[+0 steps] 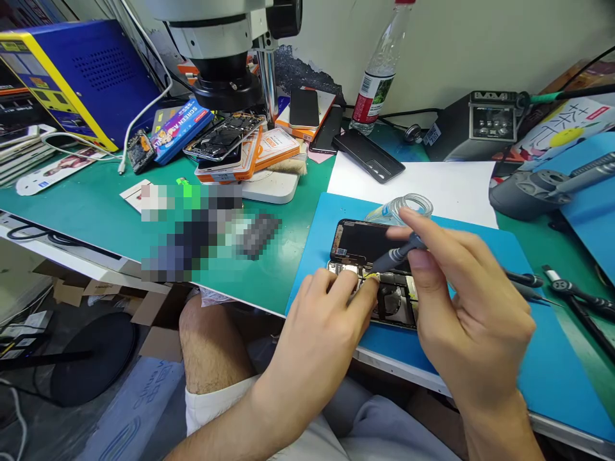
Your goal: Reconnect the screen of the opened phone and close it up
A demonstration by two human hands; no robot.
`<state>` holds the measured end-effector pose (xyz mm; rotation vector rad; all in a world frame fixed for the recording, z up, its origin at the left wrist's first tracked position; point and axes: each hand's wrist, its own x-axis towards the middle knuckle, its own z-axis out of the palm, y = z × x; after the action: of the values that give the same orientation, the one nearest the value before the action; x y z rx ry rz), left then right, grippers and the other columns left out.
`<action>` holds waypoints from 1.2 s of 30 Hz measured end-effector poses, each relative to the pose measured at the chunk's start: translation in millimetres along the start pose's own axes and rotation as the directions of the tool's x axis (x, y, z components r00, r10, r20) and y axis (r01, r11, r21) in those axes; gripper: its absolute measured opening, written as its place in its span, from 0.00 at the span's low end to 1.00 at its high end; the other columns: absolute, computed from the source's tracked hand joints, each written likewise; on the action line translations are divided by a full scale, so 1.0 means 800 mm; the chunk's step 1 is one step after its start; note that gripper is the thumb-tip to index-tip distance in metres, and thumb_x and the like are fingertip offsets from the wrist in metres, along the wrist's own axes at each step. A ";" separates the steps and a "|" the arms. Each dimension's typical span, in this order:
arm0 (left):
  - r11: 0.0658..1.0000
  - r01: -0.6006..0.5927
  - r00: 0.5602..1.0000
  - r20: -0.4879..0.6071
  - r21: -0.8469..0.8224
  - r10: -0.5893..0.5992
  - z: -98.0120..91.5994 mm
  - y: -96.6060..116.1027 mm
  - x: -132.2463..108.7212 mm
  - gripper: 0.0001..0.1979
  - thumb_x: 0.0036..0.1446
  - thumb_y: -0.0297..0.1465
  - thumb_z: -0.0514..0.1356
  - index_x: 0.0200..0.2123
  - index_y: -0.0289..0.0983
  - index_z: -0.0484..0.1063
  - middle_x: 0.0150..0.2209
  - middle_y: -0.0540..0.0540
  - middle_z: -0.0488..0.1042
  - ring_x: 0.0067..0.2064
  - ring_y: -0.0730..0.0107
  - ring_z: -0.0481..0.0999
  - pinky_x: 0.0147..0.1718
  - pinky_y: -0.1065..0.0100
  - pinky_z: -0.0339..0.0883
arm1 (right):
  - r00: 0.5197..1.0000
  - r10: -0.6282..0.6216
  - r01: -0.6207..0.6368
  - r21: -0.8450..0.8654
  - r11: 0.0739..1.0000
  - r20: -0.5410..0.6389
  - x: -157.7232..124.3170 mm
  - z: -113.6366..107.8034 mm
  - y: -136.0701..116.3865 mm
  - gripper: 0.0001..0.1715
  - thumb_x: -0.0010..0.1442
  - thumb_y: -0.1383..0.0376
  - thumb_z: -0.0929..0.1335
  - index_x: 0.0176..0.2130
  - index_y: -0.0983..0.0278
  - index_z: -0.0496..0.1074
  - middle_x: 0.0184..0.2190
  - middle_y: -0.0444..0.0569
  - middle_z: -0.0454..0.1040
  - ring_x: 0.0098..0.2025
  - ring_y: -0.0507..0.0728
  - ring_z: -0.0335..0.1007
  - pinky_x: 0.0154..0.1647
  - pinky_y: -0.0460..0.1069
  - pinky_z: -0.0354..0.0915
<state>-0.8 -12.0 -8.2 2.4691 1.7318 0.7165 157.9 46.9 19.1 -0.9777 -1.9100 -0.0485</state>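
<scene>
An opened phone (394, 302) lies on the blue mat (314, 250), its inner parts bare. Its dark screen panel (362, 243) is folded back along the far side. My left hand (331, 326) bends its fingers over the phone's left end and grips it there; the fingertips are partly hidden. Between the thumb and fingers of my right hand (466, 307) is a slim grey screwdriver (394, 256), slanting down toward the phone's upper middle. Its tip is hard to make out near my left fingers. Just behind the screen panel stands a glass jar (416, 206).
A microscope (225, 57) overhangs stacked phone parts and orange boxes (276, 147). A water bottle (377, 83) and a black phone back (369, 155) are at the rear. On the right are a grey tool holder (528, 192) and loose screwdrivers (576, 291).
</scene>
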 end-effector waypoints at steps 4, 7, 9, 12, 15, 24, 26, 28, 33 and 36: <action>1.000 -0.007 1.000 -0.001 0.004 0.007 0.001 -0.001 0.000 0.18 0.79 0.32 0.56 0.66 0.41 0.72 0.51 0.46 0.77 0.45 0.59 0.72 0.46 0.57 0.73 | 1.000 -0.008 0.008 -0.019 1.000 -0.023 -0.001 0.001 0.002 0.30 0.69 0.75 0.71 0.65 0.55 0.76 0.47 0.47 0.83 0.47 0.58 0.79 0.50 0.55 0.74; 1.000 -0.002 1.000 -0.012 -0.002 0.002 -0.001 -0.001 0.002 0.16 0.79 0.32 0.55 0.64 0.41 0.74 0.49 0.46 0.78 0.43 0.59 0.72 0.44 0.57 0.72 | 1.000 0.022 -0.021 0.042 0.999 -0.004 -0.002 0.001 0.003 0.31 0.70 0.75 0.70 0.67 0.54 0.75 0.49 0.47 0.83 0.49 0.58 0.80 0.51 0.56 0.75; 1.000 -0.007 1.000 -0.022 -0.013 0.007 -0.002 -0.001 0.004 0.16 0.79 0.32 0.54 0.63 0.40 0.75 0.49 0.46 0.78 0.43 0.59 0.72 0.42 0.57 0.72 | 0.999 0.012 -0.011 0.008 1.000 -0.036 -0.002 0.002 0.004 0.31 0.69 0.75 0.72 0.65 0.52 0.76 0.46 0.46 0.83 0.46 0.57 0.80 0.49 0.56 0.75; 1.000 -0.018 0.999 -0.030 -0.008 0.018 -0.002 0.000 0.005 0.17 0.78 0.30 0.55 0.65 0.39 0.74 0.49 0.45 0.77 0.43 0.58 0.71 0.41 0.57 0.71 | 0.999 0.015 -0.015 0.001 1.000 -0.042 -0.003 0.002 0.004 0.31 0.69 0.73 0.72 0.66 0.50 0.75 0.50 0.46 0.84 0.48 0.59 0.80 0.49 0.57 0.75; 1.000 -0.028 0.999 -0.037 0.003 0.028 -0.001 0.000 0.005 0.18 0.78 0.30 0.55 0.66 0.39 0.73 0.49 0.44 0.77 0.42 0.58 0.70 0.41 0.56 0.71 | 0.999 0.032 -0.032 0.013 0.999 -0.038 -0.003 0.003 0.004 0.32 0.70 0.74 0.71 0.66 0.49 0.76 0.47 0.44 0.84 0.45 0.58 0.80 0.47 0.56 0.75; 0.998 -0.010 1.000 -0.006 -0.058 0.010 0.000 -0.004 0.004 0.18 0.79 0.31 0.53 0.66 0.41 0.73 0.50 0.45 0.78 0.44 0.58 0.70 0.43 0.56 0.71 | 0.999 0.053 -0.052 0.078 0.996 -0.008 -0.008 0.005 0.002 0.38 0.65 0.76 0.75 0.69 0.52 0.73 0.51 0.48 0.83 0.48 0.60 0.80 0.50 0.59 0.77; 0.998 0.001 1.000 0.004 -0.062 -0.001 0.000 -0.003 0.003 0.17 0.79 0.31 0.54 0.64 0.41 0.74 0.51 0.46 0.78 0.45 0.57 0.71 0.44 0.55 0.71 | 0.996 0.088 -0.088 0.103 0.991 0.006 -0.011 0.005 0.002 0.40 0.64 0.76 0.75 0.69 0.52 0.72 0.53 0.49 0.82 0.49 0.61 0.80 0.50 0.59 0.78; 0.997 -0.001 1.000 0.008 -0.071 0.001 0.000 -0.003 0.003 0.16 0.79 0.31 0.55 0.63 0.42 0.75 0.51 0.46 0.78 0.45 0.58 0.71 0.45 0.55 0.71 | 0.992 0.122 -0.124 0.143 0.982 0.025 -0.013 0.005 0.002 0.40 0.65 0.76 0.73 0.70 0.51 0.71 0.57 0.50 0.81 0.52 0.62 0.80 0.51 0.60 0.79; 0.999 -0.005 1.000 0.012 -0.034 0.006 -0.004 0.000 0.005 0.15 0.78 0.31 0.56 0.63 0.40 0.74 0.49 0.46 0.77 0.43 0.59 0.71 0.42 0.56 0.69 | 0.993 0.118 -0.118 0.213 0.970 0.016 -0.016 0.010 0.005 0.42 0.64 0.74 0.71 0.72 0.51 0.69 0.61 0.51 0.79 0.55 0.66 0.81 0.52 0.65 0.79; 1.000 0.000 1.000 0.016 0.009 0.000 -0.005 0.003 0.007 0.15 0.79 0.32 0.55 0.62 0.38 0.75 0.47 0.45 0.76 0.41 0.59 0.70 0.38 0.56 0.67 | 0.994 0.110 -0.110 0.195 0.975 0.006 -0.016 0.012 0.006 0.44 0.63 0.74 0.72 0.73 0.50 0.67 0.62 0.51 0.79 0.54 0.66 0.81 0.46 0.63 0.79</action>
<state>1.4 -8.6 -1.6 2.4730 1.7337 0.6895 156.8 46.0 2.6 -0.9464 -1.8147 0.1981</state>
